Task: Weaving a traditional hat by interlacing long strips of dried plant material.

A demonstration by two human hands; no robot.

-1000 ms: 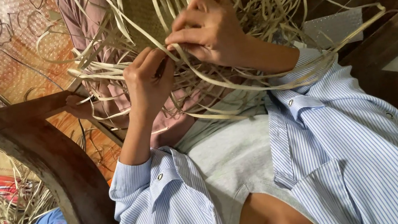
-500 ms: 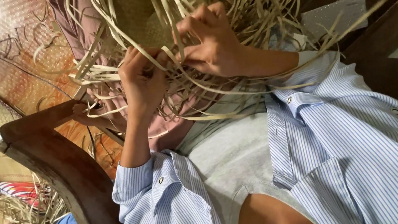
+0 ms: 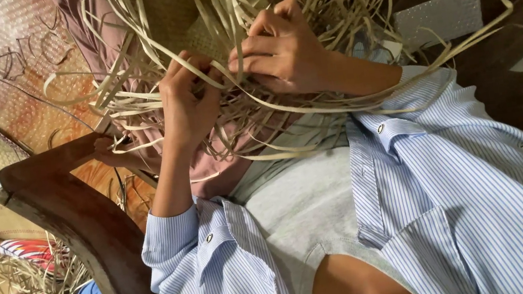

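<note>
Landmark: dark wooden armrest [image 3: 77, 216], curving across the lower left of the head view.
Woven piece [image 3: 192, 16]: a tan plaited panel, sitting above and right of the armrest, over pink cloth [image 3: 211, 173] on the lap; loose ends are fanning out from it on every side.
Strips [image 3: 309, 104]: pale, flat, ribbon-like lengths, looking light, dry and springy; they are likely bending readily along their length yet creasing or splitting if folded hard. Best taken near the woven edge, flat face between thumb and finger, not at the free tips.
Long axis: no single one; most strips are arching sideways, the longest sweeping away from the armrest toward the far right, tips pointing outward.
Right hand [image 3: 283, 51]: farther from the armrest, fingers curled together, pinching strips near the weave.
Left hand [image 3: 187, 106]: just above the armrest, closed, pinching a few strips between thumb and fingers.
Clothing: striped blue shirt [image 3: 454, 196], sleeves buttoned.
</note>
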